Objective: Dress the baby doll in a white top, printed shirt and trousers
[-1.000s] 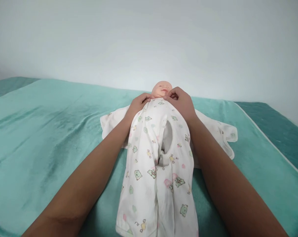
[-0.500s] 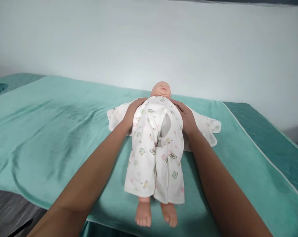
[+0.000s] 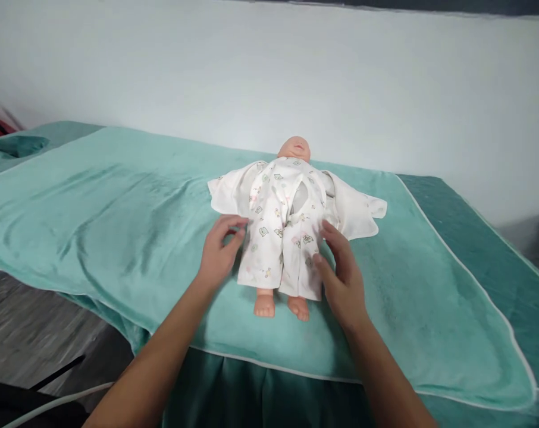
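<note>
A baby doll (image 3: 294, 148) lies on its back, head toward the wall and bare feet toward me. White printed baby trousers (image 3: 269, 238) cover its legs and reach up over its chest, with an opening at the crotch. Under it a white baby shirt (image 3: 359, 211) is spread, its sleeves out to both sides. My left hand (image 3: 220, 246) is beside the trouser leg on the left, fingers curved and apart, fingertips close to the cloth. On the other side my right hand (image 3: 343, 273) has its fingers spread by the trouser leg; whether it touches the cloth I cannot tell.
Beneath the doll lies a light green blanket (image 3: 118, 196) with a pale edge, wrinkled on the left. A darker green cover (image 3: 466, 220) shows at the right. Behind stands a white wall (image 3: 251, 77). A pale cable (image 3: 59, 404) and grey floor (image 3: 28, 321) are at lower left.
Both hands have let go of the doll's sides at the chest and drawn back toward me, down beside the trouser legs. The view has shifted, showing more of the blanket's front edge.
</note>
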A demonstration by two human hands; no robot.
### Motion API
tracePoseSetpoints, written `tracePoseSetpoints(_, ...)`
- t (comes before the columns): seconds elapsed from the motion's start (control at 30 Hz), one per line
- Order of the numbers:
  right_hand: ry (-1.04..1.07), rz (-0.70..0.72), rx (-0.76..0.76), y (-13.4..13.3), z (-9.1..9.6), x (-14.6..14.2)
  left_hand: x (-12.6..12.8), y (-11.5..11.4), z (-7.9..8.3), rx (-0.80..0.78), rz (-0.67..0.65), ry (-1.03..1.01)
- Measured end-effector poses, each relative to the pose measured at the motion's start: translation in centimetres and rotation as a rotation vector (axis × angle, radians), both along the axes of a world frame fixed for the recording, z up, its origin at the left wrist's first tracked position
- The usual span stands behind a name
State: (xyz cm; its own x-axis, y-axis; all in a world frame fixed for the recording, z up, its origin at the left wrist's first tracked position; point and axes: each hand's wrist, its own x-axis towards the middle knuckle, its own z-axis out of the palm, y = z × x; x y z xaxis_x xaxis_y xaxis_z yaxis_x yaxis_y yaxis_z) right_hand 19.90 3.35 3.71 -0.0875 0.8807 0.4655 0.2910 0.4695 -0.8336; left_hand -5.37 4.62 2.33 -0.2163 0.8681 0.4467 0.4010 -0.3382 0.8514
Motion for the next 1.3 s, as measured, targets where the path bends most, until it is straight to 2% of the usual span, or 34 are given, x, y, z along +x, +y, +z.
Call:
tracePoseSetpoints(0.1, -0.201, 0.114, 0.104, -3.2, 0.9, -0.7, 0.4, -4.4, -0.5, -0.035, -0.173, 0.056)
tracePoseSetpoints(0.17, -0.385, 0.157, 0.122, -4.7, 1.7, -1.4, 0.7, -6.3, -0.9, -0.034, -0.229, 0.118)
tracePoseSetpoints(0.3, -0.719, 0.128, 0.141, -5.6, 2.7, -3.1, 1.6, -7.6, -1.7, -0.011, -0.208, 0.245)
tracePoseSetpoints(0.4, -0.823, 0.042, 0.184, -5.1, 2.4, -4.7, 2.2, -7.4, -2.1, -0.007, -0.121, 0.225)
tracePoseSetpoints(0.57, -0.726, 0.016, 0.196, -4.8, 1.8, -5.7, 1.9, -7.9, -1.8, -0.001, -0.128, 0.054)
tracePoseSetpoints(0.67, -0.639, 0.045, 0.220, -5.9, 2.5, -5.5, 1.4, -9.1, -1.7, 0.051, -0.142, 0.008)
tracePoseSetpoints(0.77, -0.638, 0.118, 0.258, -7.3, 3.3, -5.0, 1.0, -10.5, -2.1, 0.052, -0.148, -0.046)
tracePoseSetpoints(0.9, -0.532, 0.217, 0.203, -8.1, 3.1, -3.2, 1.0, -11.5, -2.4, -0.025, -0.187, -0.063)
tracePoseSetpoints(1.0, -0.314, 0.106, 0.153, -7.5, 1.5, -1.0, 1.2, -11.6, -1.6, -0.041, -0.146, -0.041)
tracePoseSetpoints(1.07, -0.275, -0.052, 0.113, -6.8, 0.0, 0.4, 1.6, -11.5, -0.4, -0.025, -0.124, 0.021)
tracePoseSetpoints(1.13, -0.340, -0.157, 0.058, -6.0, -1.5, 1.0, 2.3, -11.1, 1.0, 0.011, -0.137, 0.155)
tracePoseSetpoints(1.23, -0.455, -0.213, 0.005, -5.2, -2.6, 0.9, 4.0, -10.2, 2.7, 0.066, -0.189, 0.458)
tracePoseSetpoints(1.3, -0.471, -0.213, -0.011, -5.0, -2.6, 0.7, 5.3, -9.4, 3.1, 0.078, -0.205, 0.654)
